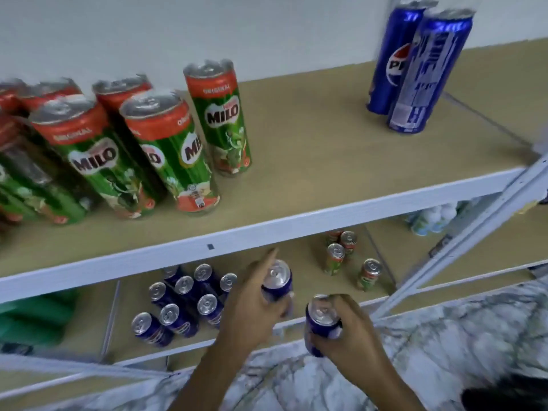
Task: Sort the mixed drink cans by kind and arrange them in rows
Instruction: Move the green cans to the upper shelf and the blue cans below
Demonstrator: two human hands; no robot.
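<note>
- We take the white front rail [267,229] of the upper shelf as our landmark.
- Below the rail, the left hand [255,304] grips one blue can [277,281] around its side, with the index finger stretched out toward the rail.
- Lower and to the right of it, the right hand [347,330] holds a second blue can [321,320], fingers curled around the body; this can is in front of the lower shelf edge.
- Below the rail and left of the hands, a group of blue cans [184,304] stands upright and close together on the lower shelf.
- Below the rail and right of the hands, four green Milo cans [336,258] stand on the same lower shelf, apart from the blue group.
- Above the rail, on the left, many Milo cans [166,149] stand in rows on the upper shelf.
- Above the rail, far right near the wall, two tall Pepsi cans [415,69] stand touching each other.
- A grey marble-pattern floor [444,351] shows under the arms.
</note>
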